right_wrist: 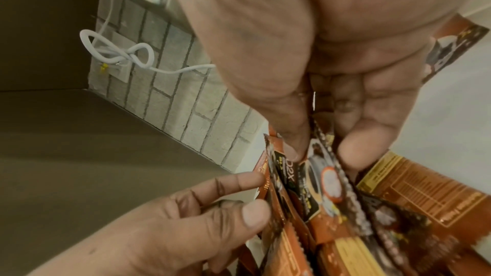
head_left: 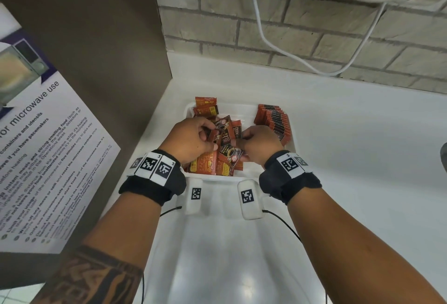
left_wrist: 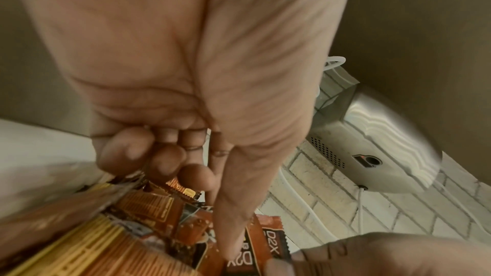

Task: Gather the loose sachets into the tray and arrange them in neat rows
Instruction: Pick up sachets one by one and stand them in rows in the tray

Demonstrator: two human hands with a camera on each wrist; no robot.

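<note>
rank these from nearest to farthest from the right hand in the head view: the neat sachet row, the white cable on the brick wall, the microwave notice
1. The neat sachet row stands in the tray's right side, just beyond the right hand.
2. The microwave notice is far off to the left, on the brown panel.
3. The white cable hangs up on the brick wall behind; its distance looks close to the notice's, so these two are hard to rank.

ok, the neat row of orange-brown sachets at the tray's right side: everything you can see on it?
The neat row of orange-brown sachets stands on edge, packed face to face and overlapping like filed cards, along the right side of the white plastic tray. Each looks like glossy foil with a dark band. The row runs from the far end toward the right hand, which sits at its near end; contact cannot be told. The loose pile lies to its left.
</note>
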